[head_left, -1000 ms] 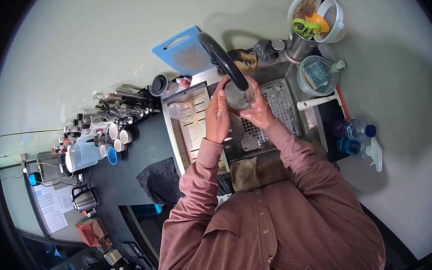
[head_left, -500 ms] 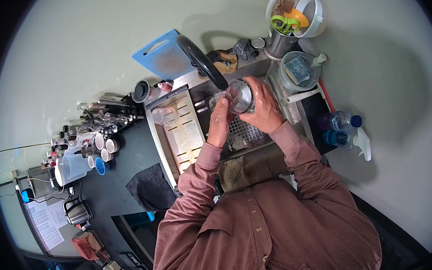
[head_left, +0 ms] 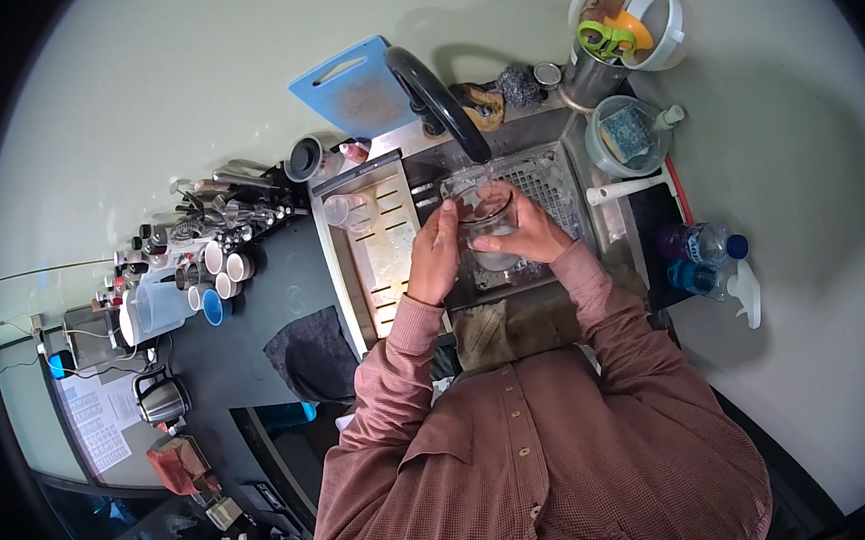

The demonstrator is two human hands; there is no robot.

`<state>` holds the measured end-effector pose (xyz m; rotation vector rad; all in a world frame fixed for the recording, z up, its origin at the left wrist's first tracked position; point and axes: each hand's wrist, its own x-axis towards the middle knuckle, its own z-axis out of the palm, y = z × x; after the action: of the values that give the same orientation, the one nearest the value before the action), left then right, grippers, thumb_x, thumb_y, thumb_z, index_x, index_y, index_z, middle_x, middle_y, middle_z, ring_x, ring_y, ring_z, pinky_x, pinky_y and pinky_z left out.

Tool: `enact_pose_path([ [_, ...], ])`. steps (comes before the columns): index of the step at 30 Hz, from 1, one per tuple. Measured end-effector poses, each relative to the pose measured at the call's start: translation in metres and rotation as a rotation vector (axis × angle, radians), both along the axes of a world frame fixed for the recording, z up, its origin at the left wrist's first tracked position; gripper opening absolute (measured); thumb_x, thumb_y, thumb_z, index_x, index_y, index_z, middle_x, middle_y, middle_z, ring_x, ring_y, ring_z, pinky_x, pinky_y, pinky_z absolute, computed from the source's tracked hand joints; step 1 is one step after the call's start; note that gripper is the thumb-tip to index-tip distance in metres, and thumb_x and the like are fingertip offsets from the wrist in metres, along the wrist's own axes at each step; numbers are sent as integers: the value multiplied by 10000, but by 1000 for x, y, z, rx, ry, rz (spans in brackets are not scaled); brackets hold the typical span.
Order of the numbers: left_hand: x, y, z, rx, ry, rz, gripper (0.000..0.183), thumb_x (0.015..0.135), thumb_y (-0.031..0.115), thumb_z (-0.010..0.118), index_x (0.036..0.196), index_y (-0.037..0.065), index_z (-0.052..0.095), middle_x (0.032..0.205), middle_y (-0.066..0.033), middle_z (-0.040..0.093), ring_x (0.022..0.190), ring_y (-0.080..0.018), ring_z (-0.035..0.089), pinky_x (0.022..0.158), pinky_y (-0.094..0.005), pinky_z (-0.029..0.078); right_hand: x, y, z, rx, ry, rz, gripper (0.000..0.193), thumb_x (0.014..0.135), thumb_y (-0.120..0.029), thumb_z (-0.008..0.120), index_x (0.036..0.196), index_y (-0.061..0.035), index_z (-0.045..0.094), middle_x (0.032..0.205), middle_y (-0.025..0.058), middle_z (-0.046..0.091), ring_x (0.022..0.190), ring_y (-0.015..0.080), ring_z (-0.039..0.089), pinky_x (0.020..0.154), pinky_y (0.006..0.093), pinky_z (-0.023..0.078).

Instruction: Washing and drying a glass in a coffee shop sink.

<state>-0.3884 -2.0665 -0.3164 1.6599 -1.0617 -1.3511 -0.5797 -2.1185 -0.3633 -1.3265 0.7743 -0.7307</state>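
Over the sink (head_left: pixel 574 175), both my hands are wrapped round a clear, wet glass jar (head_left: pixel 485 206). My left hand (head_left: pixel 436 258) closes on its left side, the thumb and fingers near the rim. My right hand (head_left: pixel 535 231) grips the right side, its thumb lying across the front of the glass. The jar's round mouth faces up, just below the spout of a black faucet (head_left: pixel 441 104), where a little water shows. A perforated metal mat (head_left: pixel 552 186) lines the sink bottom, partly hidden by my hands.
A slotted drain tray (head_left: pixel 385 273) with a clear plastic cup (head_left: pixel 346 212) borders the sink on the left. Behind stands a blue cutting board (head_left: pixel 355 90). At right are a tub with a sponge (head_left: pixel 626 136), a white-handled brush (head_left: pixel 618 192) and bottles (head_left: pixel 701 243). A brown cloth (head_left: pixel 502 333) hangs in front.
The jar has turned from lying tilted to mouth-up and has come lower, under the spout. My right hand has shifted from the jar's far end to its side. The whole view has shifted slightly.
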Motion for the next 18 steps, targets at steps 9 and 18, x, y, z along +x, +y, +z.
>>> enact_pose_path([
  [9, -21, -5, 27, -258, -63, -46, 622, 1096, 447, 417, 1505, -21, 401, 1400, -240, 561, 1309, -327, 550, 1115, -368, 406, 9, -5, 3, 28, -272, -68, 881, 796, -282, 876, 1492, -40, 392, 1305, 74, 592, 1284, 189, 529, 1087, 349, 438],
  [18, -34, -56, 12, -596, -547, -511, 580, 1006, 291, 584, 1483, -13, 453, 1506, -274, 467, 1395, -419, 464, 1134, -438, 393, 46, 3, 10, 899, -1165, -440, 760, 875, -715, 638, 1347, -123, 571, 1265, 46, 639, 1162, 209, 625, 1027, 371, 503],
])
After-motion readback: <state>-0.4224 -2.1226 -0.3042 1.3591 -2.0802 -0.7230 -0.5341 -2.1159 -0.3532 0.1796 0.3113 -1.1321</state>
